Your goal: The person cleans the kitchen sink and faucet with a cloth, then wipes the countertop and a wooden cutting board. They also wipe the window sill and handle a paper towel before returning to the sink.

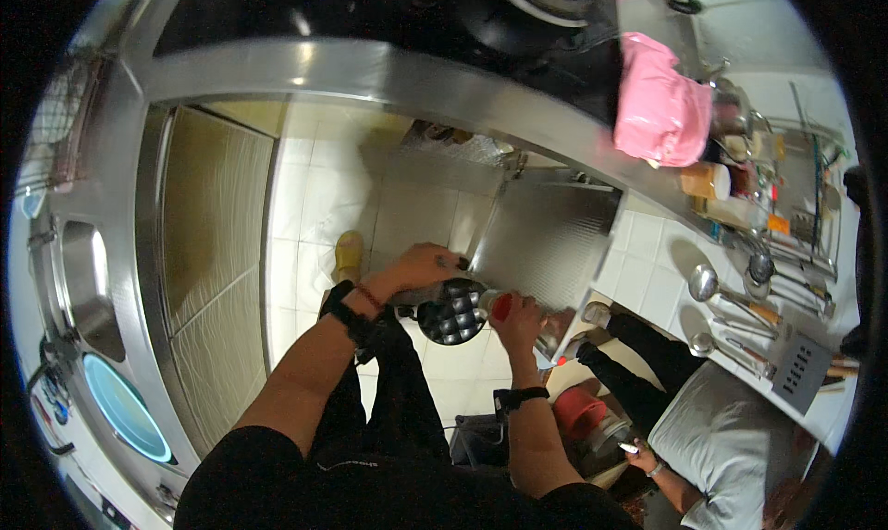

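Over the tiled floor, in front of the body, are both hands. My right hand (522, 318) is closed around a small container with a red part (501, 308), whose kind I cannot tell. My left hand (433, 265) is slightly blurred, palm down with bent fingers; whether it holds something cannot be told. Below and between the hands shows a black quilted round seat or pad (452, 313). Just beyond my right hand stands an open drawer or cabinet door of metal (548, 232).
A steel counter edge (333, 72) runs across the top, with a black cooktop (416, 16) and pink bag (662, 107). Ladles (704, 282) hang at right. Another person in a grey shirt (721, 433) sits at lower right near a red container (579, 412). A blue basin (128, 408) stands at left.
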`<state>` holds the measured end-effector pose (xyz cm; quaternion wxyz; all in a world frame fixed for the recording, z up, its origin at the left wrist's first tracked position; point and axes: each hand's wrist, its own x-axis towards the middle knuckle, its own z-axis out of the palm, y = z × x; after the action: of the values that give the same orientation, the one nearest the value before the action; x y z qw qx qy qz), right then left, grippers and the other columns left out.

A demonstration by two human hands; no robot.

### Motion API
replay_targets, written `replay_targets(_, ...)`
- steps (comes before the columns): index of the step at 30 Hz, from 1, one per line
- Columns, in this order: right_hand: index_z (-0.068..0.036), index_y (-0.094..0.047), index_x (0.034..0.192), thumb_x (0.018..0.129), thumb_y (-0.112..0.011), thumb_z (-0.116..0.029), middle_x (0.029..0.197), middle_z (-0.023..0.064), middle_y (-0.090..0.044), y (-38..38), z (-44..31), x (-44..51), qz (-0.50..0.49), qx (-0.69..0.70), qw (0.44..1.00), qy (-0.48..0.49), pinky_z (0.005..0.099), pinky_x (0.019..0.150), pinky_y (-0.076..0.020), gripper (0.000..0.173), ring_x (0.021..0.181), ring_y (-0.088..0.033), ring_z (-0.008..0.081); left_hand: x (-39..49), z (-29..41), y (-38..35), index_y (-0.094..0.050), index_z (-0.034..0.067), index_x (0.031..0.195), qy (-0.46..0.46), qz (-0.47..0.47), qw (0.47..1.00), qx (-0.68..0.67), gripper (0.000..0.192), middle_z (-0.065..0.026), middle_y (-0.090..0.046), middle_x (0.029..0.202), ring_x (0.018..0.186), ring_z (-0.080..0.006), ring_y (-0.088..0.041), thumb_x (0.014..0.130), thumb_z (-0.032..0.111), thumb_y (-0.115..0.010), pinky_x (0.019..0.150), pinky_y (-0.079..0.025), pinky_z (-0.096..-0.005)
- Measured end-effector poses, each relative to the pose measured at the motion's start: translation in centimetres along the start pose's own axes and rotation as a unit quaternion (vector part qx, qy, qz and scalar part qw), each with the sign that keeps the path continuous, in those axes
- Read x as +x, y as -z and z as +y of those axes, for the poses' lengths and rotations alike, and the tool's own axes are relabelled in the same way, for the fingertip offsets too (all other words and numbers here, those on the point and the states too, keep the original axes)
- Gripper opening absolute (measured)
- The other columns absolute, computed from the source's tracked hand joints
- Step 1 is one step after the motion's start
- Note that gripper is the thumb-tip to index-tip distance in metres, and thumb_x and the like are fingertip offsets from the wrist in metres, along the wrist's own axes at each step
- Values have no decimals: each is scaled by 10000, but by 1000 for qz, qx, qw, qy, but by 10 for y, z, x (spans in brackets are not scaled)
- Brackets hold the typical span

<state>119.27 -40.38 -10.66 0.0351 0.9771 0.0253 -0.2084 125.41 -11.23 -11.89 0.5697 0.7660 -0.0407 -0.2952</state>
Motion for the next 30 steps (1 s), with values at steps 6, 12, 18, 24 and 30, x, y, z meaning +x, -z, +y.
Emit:
replay_targets(6,-110,-539,1244,699,-785,-468,1158,192,-601,-49,-16,149,16,92,994,-55,556,870,-479,697,1062,-589,384,-48,-113,3,-666,13,1112,244,124,901,-336,302,-97,-660,1021,901,-137,-591,879,207,-676,788,-485,-289)
replay_targets(12,-28,-504,1219,713,-777,-494,1210,258,-597,-104,-11,323,-1,43,999,12,488,914,-501,740,1118,-590,417,-51,-171,-46,-662,3,1106,186,199,895,-352,273,-68,-677,1025,934,-163,-628,930,210,-647,862,-491,-324)
replay_targets(18,-90,-642,1057,830,-722,-261,1049,93,-653,-146,-36,442,-131,-502,804,291,490,780,-508,295,970,-631,318,-33,-198,-76,-676,26,1047,130,156,872,-446,260,-111,-695,1002,942,-176,-642,914,247,-650,861,-489,-312)
replay_targets(24,-101,-545,1030,709,-816,-284,859,68,-621,-187,-30,490,-97,222,956,-165,509,650,-571,458,756,-613,204,-16,-239,-89,-661,43,1139,200,91,891,-398,285,-75,-672,1005,881,-136,-618,950,256,-643,792,-523,-295)
replay_targets(30,-165,-476,1253,675,-850,-333,887,51,-655,-191,-34,517,-35,145,980,-135,350,527,-534,708,808,-650,191,-12,-260,-97,-662,46,1112,225,113,887,-386,286,-99,-696,1009,921,-170,-656,925,263,-667,810,-531,-319)
